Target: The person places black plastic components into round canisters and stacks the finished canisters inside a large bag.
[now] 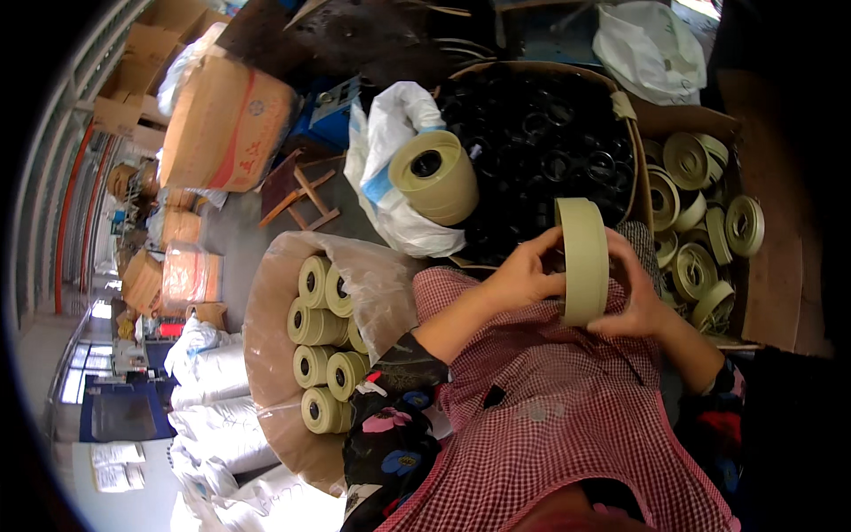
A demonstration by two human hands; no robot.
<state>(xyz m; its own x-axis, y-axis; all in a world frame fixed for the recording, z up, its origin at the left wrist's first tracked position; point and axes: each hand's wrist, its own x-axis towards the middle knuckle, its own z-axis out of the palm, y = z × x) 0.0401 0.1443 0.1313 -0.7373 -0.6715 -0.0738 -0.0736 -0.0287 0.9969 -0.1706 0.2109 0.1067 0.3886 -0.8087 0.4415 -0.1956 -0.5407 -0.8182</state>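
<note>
Above my lap I hold a pale olive plastic ring (585,262) on its edge. My left hand (529,273) grips its left side, thumb and fingers closed at the rim. From the right, my right hand (634,297) curves round the ring, with the thumb low against it; some of its fingertips are hidden. Just beyond, a larger olive plastic drum-shaped part (443,188) with a black centre sits on a white sack (399,115). Next to it, a lined box (631,155) is heaped with black plastic rings (554,133).
At right, a cardboard box (771,301) holds several loose olive rings (696,270). On the left, a plastic-lined container (270,355) holds several olive drum-shaped parts (319,326). A small wooden stool (306,195), cartons (226,124) and white sacks (222,430) stand farther left.
</note>
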